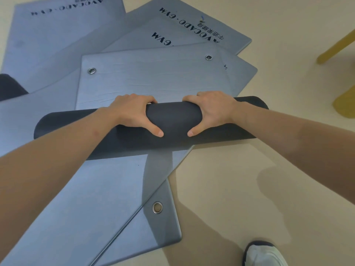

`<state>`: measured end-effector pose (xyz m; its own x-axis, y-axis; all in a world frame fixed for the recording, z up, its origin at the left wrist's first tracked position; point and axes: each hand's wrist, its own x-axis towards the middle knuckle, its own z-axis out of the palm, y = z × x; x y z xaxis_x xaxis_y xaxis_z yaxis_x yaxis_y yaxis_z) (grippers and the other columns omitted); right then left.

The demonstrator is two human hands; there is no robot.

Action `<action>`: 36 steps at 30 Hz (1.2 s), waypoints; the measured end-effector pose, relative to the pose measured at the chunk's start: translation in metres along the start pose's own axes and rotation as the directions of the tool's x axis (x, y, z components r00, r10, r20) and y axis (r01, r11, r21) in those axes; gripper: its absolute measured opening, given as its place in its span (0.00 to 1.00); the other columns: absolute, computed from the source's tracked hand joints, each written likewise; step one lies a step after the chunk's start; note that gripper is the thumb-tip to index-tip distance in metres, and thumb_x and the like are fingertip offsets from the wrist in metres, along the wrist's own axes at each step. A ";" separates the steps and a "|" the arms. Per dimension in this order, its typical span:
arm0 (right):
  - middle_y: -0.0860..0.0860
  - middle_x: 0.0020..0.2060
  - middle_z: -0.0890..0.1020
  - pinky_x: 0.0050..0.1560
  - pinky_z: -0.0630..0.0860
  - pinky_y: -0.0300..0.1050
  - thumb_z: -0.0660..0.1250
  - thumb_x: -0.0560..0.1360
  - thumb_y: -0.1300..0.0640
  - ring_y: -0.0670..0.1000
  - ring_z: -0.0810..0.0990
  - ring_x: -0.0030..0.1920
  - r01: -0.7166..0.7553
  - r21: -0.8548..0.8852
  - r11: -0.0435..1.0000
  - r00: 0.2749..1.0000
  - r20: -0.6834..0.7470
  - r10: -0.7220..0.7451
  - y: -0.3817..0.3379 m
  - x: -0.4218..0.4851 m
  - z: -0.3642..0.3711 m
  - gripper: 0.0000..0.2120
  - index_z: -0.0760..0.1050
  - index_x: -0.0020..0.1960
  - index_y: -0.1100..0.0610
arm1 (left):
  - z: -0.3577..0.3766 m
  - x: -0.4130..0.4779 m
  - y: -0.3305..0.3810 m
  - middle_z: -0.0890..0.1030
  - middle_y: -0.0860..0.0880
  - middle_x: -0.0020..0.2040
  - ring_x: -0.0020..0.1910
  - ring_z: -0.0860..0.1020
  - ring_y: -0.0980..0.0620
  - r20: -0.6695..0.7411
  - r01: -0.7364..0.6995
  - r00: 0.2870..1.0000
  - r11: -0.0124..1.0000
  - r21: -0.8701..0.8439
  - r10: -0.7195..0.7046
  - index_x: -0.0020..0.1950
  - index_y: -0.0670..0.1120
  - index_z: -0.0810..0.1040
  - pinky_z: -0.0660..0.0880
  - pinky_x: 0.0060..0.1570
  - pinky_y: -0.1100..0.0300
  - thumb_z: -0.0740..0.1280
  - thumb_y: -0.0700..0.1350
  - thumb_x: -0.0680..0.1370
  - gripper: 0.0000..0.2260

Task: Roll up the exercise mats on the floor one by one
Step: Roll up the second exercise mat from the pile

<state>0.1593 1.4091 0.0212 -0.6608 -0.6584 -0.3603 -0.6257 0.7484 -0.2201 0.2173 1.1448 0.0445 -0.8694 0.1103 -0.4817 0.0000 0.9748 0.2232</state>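
Observation:
A dark grey roll of mat (pixel 172 120) lies across the middle of the view, its unrolled grey-blue end (pixel 153 77) with two metal eyelets stretching away from me. My left hand (pixel 134 114) and my right hand (pixel 213 110) both grip the roll side by side near its middle, fingers curled over the far side and thumbs on the near side. Several more flat grey-blue mats (pixel 57 35) printed "AVOCADO GYM" lie overlapped on the floor beneath and beyond the roll.
Another flat mat (pixel 115 198) with an eyelet runs under the roll toward me. A dark rolled end (pixel 9 85) shows at the far left. Yellow furniture legs (pixel 338 47) stand at the right. My shoe (pixel 263 254) is on the beige floor (pixel 249 189) at the bottom right.

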 end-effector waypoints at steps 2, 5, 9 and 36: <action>0.48 0.49 0.76 0.54 0.75 0.53 0.70 0.58 0.20 0.56 0.77 0.51 -0.002 0.043 0.999 0.999 0.035 0.000 -0.005 -0.013 0.008 0.49 0.63 0.73 0.41 | 0.005 -0.010 0.003 0.79 0.61 0.50 0.51 0.77 0.51 0.052 -0.003 0.999 1.000 -0.002 0.003 0.62 0.64 0.73 0.70 0.49 0.52 0.74 0.79 0.51 0.43; 0.45 0.51 0.80 0.56 0.77 0.53 0.72 0.58 0.21 0.53 0.79 0.52 0.008 0.150 0.989 0.993 0.118 -0.026 -0.013 -0.040 0.019 0.46 0.66 0.70 0.39 | 0.019 -0.031 0.013 0.80 0.63 0.50 0.49 0.78 0.57 0.180 0.002 0.984 0.999 -0.033 0.004 0.59 0.64 0.74 0.72 0.50 0.54 0.74 0.77 0.52 0.39; 0.39 0.51 0.81 0.55 0.77 0.49 0.73 0.59 0.23 0.48 0.80 0.52 0.027 0.271 0.962 0.970 0.226 -0.091 -0.025 -0.078 0.037 0.39 0.68 0.66 0.34 | 0.043 -0.065 0.025 0.81 0.64 0.51 0.50 0.79 0.59 0.333 0.021 0.943 0.995 -0.093 0.011 0.57 0.64 0.75 0.75 0.53 0.54 0.76 0.75 0.54 0.35; 0.44 0.55 0.80 0.60 0.73 0.47 0.62 0.74 0.26 0.48 0.79 0.56 -0.134 0.282 0.950 0.955 0.292 0.048 -0.027 -0.082 0.042 0.32 0.75 0.70 0.44 | 0.132 -0.157 0.051 0.68 0.43 0.78 0.74 0.70 0.39 -0.194 -0.170 0.951 0.934 0.315 0.239 0.82 0.47 0.60 0.65 0.73 0.40 0.58 0.84 0.63 0.58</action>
<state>0.2473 1.4465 0.0186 -0.5407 -0.5695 -0.6192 -0.3891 0.8219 -0.4161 0.4192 1.2029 0.0200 -0.9233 0.2997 -0.2402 0.3031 0.9527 0.0237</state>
